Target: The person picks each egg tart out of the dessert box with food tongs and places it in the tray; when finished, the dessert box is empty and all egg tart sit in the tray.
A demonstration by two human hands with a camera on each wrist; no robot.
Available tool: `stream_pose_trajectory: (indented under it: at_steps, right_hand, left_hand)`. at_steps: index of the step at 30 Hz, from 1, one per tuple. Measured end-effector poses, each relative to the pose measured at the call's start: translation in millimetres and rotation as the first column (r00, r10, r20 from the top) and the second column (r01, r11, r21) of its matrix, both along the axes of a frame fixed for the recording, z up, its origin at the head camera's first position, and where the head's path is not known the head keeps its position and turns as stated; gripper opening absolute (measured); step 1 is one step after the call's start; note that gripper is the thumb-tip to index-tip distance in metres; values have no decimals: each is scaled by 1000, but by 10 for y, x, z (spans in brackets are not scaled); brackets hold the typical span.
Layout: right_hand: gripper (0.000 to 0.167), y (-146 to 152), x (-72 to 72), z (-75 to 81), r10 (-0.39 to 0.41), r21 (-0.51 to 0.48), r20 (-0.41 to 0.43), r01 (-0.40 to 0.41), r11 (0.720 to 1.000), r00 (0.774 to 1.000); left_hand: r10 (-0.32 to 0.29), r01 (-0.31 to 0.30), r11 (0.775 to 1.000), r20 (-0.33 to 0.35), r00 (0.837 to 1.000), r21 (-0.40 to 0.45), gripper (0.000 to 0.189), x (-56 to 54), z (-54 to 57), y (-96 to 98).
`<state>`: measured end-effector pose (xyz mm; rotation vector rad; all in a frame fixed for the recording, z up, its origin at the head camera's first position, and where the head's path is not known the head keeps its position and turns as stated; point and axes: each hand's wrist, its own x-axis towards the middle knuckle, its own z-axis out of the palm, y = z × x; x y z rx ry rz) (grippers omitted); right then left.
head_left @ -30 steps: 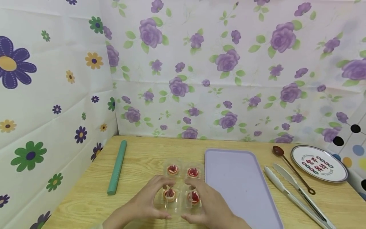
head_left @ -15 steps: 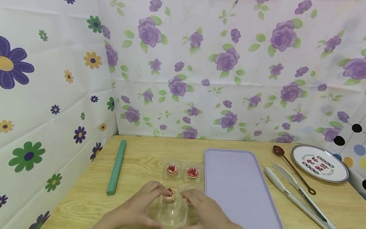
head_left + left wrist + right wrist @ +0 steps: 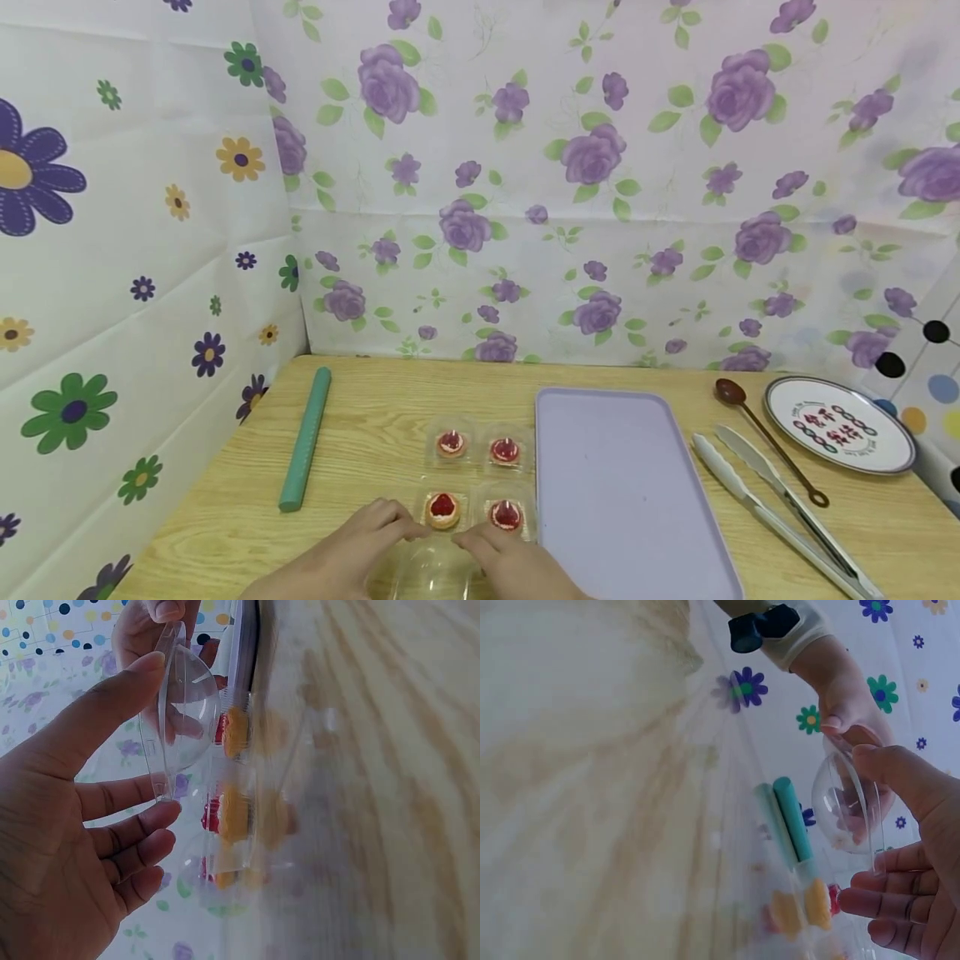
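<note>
Both hands are holding the clear plastic dome [image 3: 433, 577] by its rim, the left hand [image 3: 369, 535] pinching one side between thumb and fingers, the right hand [image 3: 513, 562] doing the same opposite. Half a second ago the dome was farther forward, with the left fingers overlapping the front-left tart [image 3: 442, 512]; now dome and hands are nearer the person, and the dome is cut off by the bottom edge of the head view. That tart shows whole. The front-right tart [image 3: 506, 516], mostly behind the right hand then, is in sight as well. Judging by the blurry wrist views, the dome seems to bulge toward the table [image 3: 382, 400]. The two back tarts [image 3: 452, 444] and the lilac tray [image 3: 615, 483] on the right stay put.
</note>
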<state>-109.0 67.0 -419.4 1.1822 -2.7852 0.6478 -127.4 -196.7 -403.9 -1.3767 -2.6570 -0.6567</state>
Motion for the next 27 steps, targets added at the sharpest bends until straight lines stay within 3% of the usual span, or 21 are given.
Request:
stream_pose_trajectory:
  at_steps: [7,17,22,27]
  right_hand:
    - [64,-85,19,-83,13,28,-90,-11,1000,996]
    - [64,-190,-6,-182,67,110,-191,-46,993,979]
    - [63,-238,-15,-212,71,129,-235,-41,991,969]
    - [63,-266,-21,-253,69,146,-263,-31,989,962]
  left_hand:
    - [-63,64,998,-63,996,9,62,-16,-87,-84]
    - [-55,53,998,-125,991,-15,63,-14,-166,-187]
    - [-44,43,999,-64,997,-15,65,-26,-160,-237]
    - [-27,29,999,49,998,-37,67,-37,-164,-279]
